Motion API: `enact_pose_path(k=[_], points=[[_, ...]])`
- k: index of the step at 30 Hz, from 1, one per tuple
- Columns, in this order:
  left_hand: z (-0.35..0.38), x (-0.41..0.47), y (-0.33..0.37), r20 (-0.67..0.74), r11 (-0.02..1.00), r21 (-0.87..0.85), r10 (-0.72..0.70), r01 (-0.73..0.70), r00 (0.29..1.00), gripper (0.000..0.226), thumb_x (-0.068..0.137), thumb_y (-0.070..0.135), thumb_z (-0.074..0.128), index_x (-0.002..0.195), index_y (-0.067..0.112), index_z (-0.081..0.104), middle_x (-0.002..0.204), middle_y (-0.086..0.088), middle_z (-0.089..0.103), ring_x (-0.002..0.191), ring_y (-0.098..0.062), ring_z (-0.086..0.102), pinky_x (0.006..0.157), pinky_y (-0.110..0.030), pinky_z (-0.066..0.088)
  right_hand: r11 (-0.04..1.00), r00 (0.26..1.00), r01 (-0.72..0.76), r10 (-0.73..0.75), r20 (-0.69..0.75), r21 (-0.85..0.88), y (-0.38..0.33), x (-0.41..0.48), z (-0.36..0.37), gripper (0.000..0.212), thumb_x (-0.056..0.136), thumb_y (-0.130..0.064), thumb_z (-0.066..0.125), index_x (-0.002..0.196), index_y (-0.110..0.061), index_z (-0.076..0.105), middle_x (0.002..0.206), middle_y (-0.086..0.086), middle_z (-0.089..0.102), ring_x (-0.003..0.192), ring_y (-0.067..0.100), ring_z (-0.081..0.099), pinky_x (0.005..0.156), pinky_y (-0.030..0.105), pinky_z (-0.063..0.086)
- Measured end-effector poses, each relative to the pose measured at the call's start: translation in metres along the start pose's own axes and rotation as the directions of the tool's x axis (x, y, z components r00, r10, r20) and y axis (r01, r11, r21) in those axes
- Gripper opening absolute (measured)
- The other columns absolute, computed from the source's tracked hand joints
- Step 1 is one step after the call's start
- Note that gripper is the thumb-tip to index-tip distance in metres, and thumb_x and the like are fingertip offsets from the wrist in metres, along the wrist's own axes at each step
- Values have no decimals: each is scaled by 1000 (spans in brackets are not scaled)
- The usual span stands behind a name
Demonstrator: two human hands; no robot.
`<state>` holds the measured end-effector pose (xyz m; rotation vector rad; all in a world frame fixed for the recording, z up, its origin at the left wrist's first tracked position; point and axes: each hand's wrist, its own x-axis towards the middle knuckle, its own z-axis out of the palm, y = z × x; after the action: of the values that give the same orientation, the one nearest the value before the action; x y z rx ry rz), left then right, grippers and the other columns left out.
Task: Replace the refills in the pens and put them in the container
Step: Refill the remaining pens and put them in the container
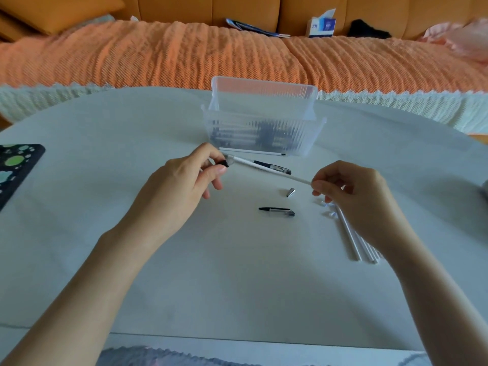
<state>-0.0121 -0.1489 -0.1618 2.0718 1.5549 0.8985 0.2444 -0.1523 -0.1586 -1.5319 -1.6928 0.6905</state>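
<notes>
Orange-covered sofa (184,56) behind a white table (79,186). Clear ribbed container (261,133), pens inside, stands at far centre. Left hand (182,186) pinches a pen barrel (224,163). Right hand (356,196) pinches the white refill (298,179) protruding from it, above the table. Spare refills (351,239), pen cap (277,211) and metal tip (290,192) lie nearby.

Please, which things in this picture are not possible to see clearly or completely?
Head view:
- In the container, the pens: the ribbed wall blurs them, so their number is unclear.
- The pen barrel: the left hand grips it and hides most of it.
- The spare refills: the right hand, pinching the refill, covers their far ends.
- The dark patterned object: cut off by the left edge.
</notes>
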Motion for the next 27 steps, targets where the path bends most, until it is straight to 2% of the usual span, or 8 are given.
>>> enact_pose_path(k=[6, 14, 17, 23, 27], points=[[-1, -1, -1, -9, 1000, -13, 3, -3, 1000, 1, 95, 26, 50, 95, 25, 51, 78, 15, 65, 62, -7, 59, 69, -37, 50, 1000, 1000, 4, -4, -7, 10, -1, 0, -1, 17, 82, -5, 63, 72, -20, 63, 68, -8, 67, 51, 3, 52, 52, 14, 41], [-1, 0, 0, -2, 1000, -22, 5, -5, 1000, 2, 95, 28, 50, 94, 27, 51, 77, 16, 65, 63, -8, 59, 69, -39, 50, 1000, 1000, 3, -3, 15, -17, -3, 0, 0, 19, 82, -3, 63, 72, -19, 63, 67, -1, 67, 50, 1, 51, 45, 8, 38], [-2, -1, 2, 6, 999, -41, -11, 11, 1000, 12, 87, 39, 44, 93, 30, 50, 77, 19, 64, 63, -7, 60, 69, -40, 50, 1000, 1000, 2, -2, 7, -17, -3, 0, -1, 18, 83, -5, 63, 71, -19, 63, 65, -3, 67, 51, 3, 52, 47, 8, 38], [-3, -2, 3, 2, 999, -49, -14, 14, 1000, 13, 86, 39, 44, 92, 29, 50, 77, 18, 64, 63, -8, 60, 68, -40, 50, 1000, 1000, 0, 0, 2, -24, -4, 1, -2, 16, 83, -4, 63, 73, -16, 63, 67, -1, 67, 52, 3, 52, 45, 6, 37], [-3, -2, 4, 1, 999, -47, -23, 23, 1000, 15, 84, 41, 44, 92, 30, 51, 76, 18, 64, 62, -7, 60, 68, -39, 50, 999, 1000, 12, -12, 8, -52, -4, 0, -2, 18, 82, -4, 64, 72, -18, 63, 67, -3, 67, 52, 3, 53, 50, 8, 39]])
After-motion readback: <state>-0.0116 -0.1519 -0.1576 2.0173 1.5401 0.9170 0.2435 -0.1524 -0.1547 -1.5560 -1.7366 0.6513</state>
